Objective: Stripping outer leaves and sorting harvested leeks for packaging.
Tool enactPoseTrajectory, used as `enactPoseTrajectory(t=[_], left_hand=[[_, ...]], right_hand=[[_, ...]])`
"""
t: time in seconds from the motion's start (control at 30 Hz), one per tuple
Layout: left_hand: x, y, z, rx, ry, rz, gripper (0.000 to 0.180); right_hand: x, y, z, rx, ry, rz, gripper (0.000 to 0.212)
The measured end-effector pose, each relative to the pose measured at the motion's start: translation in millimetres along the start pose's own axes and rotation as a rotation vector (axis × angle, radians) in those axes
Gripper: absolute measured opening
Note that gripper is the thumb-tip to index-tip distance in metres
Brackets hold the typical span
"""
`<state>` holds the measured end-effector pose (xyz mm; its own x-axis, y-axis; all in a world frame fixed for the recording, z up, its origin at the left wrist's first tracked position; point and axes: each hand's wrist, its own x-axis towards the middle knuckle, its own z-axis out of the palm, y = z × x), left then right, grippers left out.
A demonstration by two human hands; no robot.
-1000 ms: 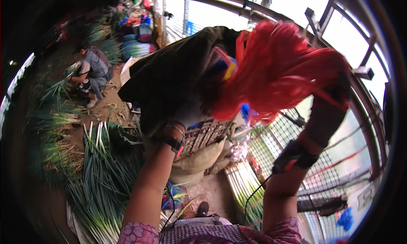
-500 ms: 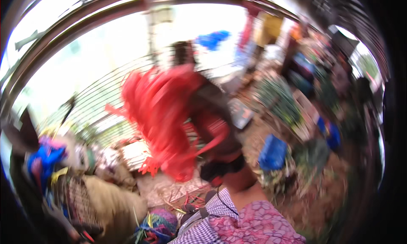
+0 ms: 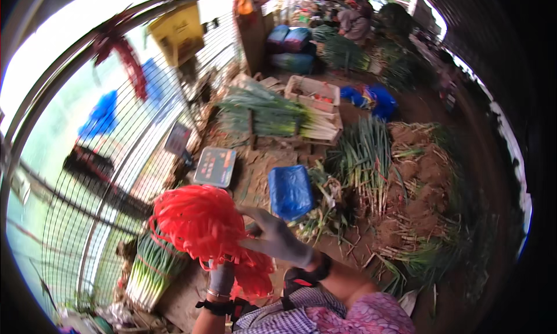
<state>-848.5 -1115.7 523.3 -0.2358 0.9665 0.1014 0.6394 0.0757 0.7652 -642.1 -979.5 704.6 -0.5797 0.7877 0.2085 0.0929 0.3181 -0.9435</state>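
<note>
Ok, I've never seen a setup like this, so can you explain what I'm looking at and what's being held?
There's no robot: these are a person's own two hands, in grey gloves. The view comes from a wide fisheye camera worn on the head, looking down, so straight edges bend. The left hand is beneath a bundle of red strips, its fingers hidden; the right hand reaches to the bundle's side. On the ground beyond are a flat square device, a blue plastic-looking object and long green-and-white vegetables.

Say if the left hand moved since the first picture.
Yes; the left hand went from left of the leek bundle to right of it, though the view turned.
</note>
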Motion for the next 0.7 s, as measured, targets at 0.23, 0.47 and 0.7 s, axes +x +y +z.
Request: enactPoseTrajectory(t=[0.23,0.47,0.7], left_hand=[[158,136,150,0.107,-0.338,0.388,0.025],[283,276,231,-0.925,-0.996,-0.049,0.044],[378,328,308,-0.898,-1.135,0.062,0.053]], right_hand=[[-104,184,-119,-0.399,0.178,0.436,0.079],[-119,276,-232,-0.346,0.597,0.521,0.037],[-106,134,-354,0.576,1.259,0.27,0.029]])
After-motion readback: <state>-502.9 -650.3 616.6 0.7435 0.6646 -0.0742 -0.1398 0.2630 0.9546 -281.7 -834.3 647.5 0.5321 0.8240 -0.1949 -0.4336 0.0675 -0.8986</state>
